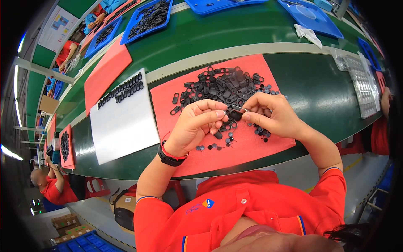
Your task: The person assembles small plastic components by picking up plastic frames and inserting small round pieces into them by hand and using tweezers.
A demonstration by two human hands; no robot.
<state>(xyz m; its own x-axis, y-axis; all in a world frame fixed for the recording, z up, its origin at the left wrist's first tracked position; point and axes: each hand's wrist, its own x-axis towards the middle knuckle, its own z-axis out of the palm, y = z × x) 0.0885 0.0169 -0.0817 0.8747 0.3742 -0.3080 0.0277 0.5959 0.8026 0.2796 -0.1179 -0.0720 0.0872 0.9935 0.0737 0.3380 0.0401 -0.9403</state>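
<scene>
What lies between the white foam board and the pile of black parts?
In the head view, only bare red mat separates the white foam board from the pile of black parts.

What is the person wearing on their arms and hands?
Both hands are bare, no gloves. The left hand has a black wristband with a thin red band beside it. The right hand has nothing on its wrist. Short red sleeves have blue-and-white trimmed edges.

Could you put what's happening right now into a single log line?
left hand: pinching small black oval part | right hand: holding thin metal tweezers to it | under hands: red foam mat, pile of black oval rubber parts
</scene>
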